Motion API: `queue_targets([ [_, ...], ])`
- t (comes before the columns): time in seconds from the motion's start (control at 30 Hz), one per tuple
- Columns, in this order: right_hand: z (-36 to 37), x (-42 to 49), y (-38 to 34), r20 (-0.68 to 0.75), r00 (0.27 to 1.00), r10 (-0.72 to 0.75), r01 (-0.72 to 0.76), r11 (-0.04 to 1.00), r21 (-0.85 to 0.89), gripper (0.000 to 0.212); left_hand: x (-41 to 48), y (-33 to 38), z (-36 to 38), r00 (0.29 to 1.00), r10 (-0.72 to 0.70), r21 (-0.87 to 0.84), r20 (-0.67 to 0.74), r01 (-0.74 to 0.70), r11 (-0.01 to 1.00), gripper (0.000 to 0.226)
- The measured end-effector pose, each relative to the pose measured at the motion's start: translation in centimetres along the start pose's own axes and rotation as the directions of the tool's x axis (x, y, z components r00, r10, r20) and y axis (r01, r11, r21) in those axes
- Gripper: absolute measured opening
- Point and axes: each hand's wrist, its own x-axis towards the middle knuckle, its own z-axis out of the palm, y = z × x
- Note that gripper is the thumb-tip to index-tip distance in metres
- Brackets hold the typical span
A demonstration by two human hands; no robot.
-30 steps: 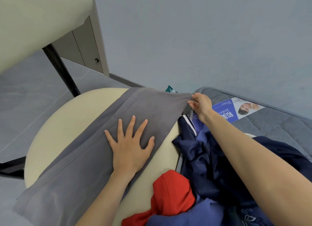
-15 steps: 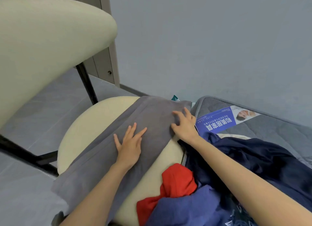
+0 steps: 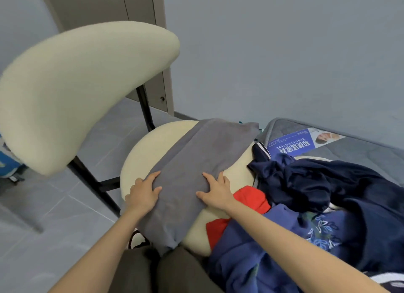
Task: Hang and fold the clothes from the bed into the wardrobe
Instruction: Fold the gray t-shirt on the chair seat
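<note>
A grey garment (image 3: 196, 157), folded into a long strip, lies diagonally over the cream chair seat (image 3: 148, 146), and its near end hangs over the front edge. My left hand (image 3: 143, 192) grips the strip's left edge at mid length, thumb on top. My right hand (image 3: 216, 189) clasps the opposite edge, fingers spread over the cloth. Right of the chair, a pile on the bed holds a red garment (image 3: 251, 196), a dark navy garment (image 3: 328, 183) and a blue garment with pale embroidery (image 3: 284, 238).
The chair's cream backrest (image 3: 76, 85) rises at the left on black legs. A grey mattress (image 3: 360, 148) with a blue printed label (image 3: 293, 144) lies against the wall. Beige wardrobe doors (image 3: 131, 8) stand at the back left. Grey floor tiles surround the chair.
Both hands slid toward me along the grey garment, from its far half to its two side edges at mid length. The view tilted up and left, showing more of the backrest.
</note>
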Motion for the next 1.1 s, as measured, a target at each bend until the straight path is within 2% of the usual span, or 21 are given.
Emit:
queue_targets([
  [0.1,-1.1,1.0,-0.2,0.030,0.992,-0.120,0.121,0.992,-0.023,0.071,-1.5,-0.8,-0.6,0.996,0.037,-0.074,0.079,-0.031,0.997,0.055],
  [0.2,-2.5,2.2,-0.2,0.021,0.980,-0.196,0.193,0.976,0.101,0.079,-3.2,-0.6,-0.7,0.960,-0.018,-0.252,0.280,0.092,0.963,0.063],
  [0.3,-3.0,2.5,0.2,-0.120,0.973,-0.196,0.222,0.939,0.262,0.079,-4.4,0.0,-0.8,0.901,-0.040,-0.388,0.432,0.225,0.894,0.065],
  [0.37,-3.0,2.2,0.8,-0.193,0.970,-0.147,0.198,0.941,0.275,0.070,-4.9,0.1,-1.0,0.917,-0.028,-0.462,0.398,0.226,0.857,0.053],
  [0.4,-2.9,2.0,1.2,-0.195,0.970,-0.142,0.189,0.951,0.245,0.065,-4.8,-0.2,-0.8,0.941,-0.011,-0.496,0.339,0.189,0.848,0.047],
  [0.47,-2.6,0.7,2.3,-0.105,0.973,-0.206,0.220,0.966,0.137,0.065,-4.7,-1.4,-0.4,0.973,0.080,-0.542,0.216,0.051,0.839,0.045],
  [0.5,-2.5,-0.2,2.8,-0.033,0.966,-0.256,0.258,0.963,0.080,0.069,-4.9,-2.2,-0.1,0.971,0.159,-0.559,0.176,-0.035,0.829,0.047],
  [0.57,-2.4,-2.3,3.3,0.109,0.934,-0.339,0.341,0.940,0.000,0.077,-5.4,-3.6,0.1,0.924,0.344,-0.565,0.166,-0.197,0.801,0.061],
  [0.6,-2.2,-3.0,3.5,0.156,0.916,-0.371,0.381,0.923,-0.044,0.080,-5.6,-4.3,0.3,0.886,0.427,-0.499,0.183,-0.291,0.816,0.073],
  [0.67,-2.0,-3.6,3.8,0.165,0.877,-0.451,0.476,0.862,-0.173,0.078,-6.0,-5.1,0.0,0.827,0.500,-0.129,0.256,-0.483,0.866,0.090],
  [0.7,-1.9,-3.7,3.9,0.145,0.861,-0.488,0.509,0.819,-0.264,0.076,-6.3,-5.3,-0.2,0.829,0.503,0.076,0.247,-0.534,0.842,0.092],
  [0.73,-1.8,-3.4,4.2,0.124,0.839,-0.530,0.534,0.756,-0.378,0.075,-6.6,-5.4,-0.3,0.832,0.528,0.214,0.168,-0.554,0.805,0.093],
  [0.8,-1.8,-2.7,4.7,0.117,0.782,-0.612,0.560,0.608,-0.563,0.072,-6.6,-5.5,0.5,0.784,0.621,0.307,0.014,-0.594,0.743,0.091],
  [0.83,-1.9,-2.5,4.9,0.134,0.747,-0.651,0.587,0.551,-0.593,0.069,-6.4,-5.6,0.9,0.765,0.643,0.297,-0.038,-0.606,0.738,0.087],
  [0.9,-2.0,-2.3,5.4,0.190,0.701,-0.688,0.644,0.495,-0.583,0.054,-5.9,-5.5,1.4,0.757,0.652,0.282,-0.036,-0.619,0.734,0.076],
  [0.97,-1.9,-2.2,5.9,0.205,0.732,-0.649,0.636,0.545,-0.546,0.041,-5.8,-5.1,1.5,0.749,0.662,0.221,0.000,-0.646,0.731,0.070],
  [1.0,-1.9,-2.3,5.8,0.201,0.760,-0.618,0.627,0.614,-0.480,0.047,-6.0,-4.9,1.3,0.765,0.644,0.114,0.006,-0.641,0.759,0.065],
  [1.03,-2.1,-2.5,5.4,0.189,0.799,-0.571,0.596,0.706,-0.383,0.048,-6.0,-4.8,1.2,0.797,0.604,-0.027,0.004,-0.604,0.797,0.058],
  [1.1,-2.7,-3.1,4.1,0.099,0.830,-0.550,0.558,0.821,-0.116,0.030,-6.3,-4.0,0.5,0.891,0.454,-0.311,0.009,-0.429,0.848,0.041],
])
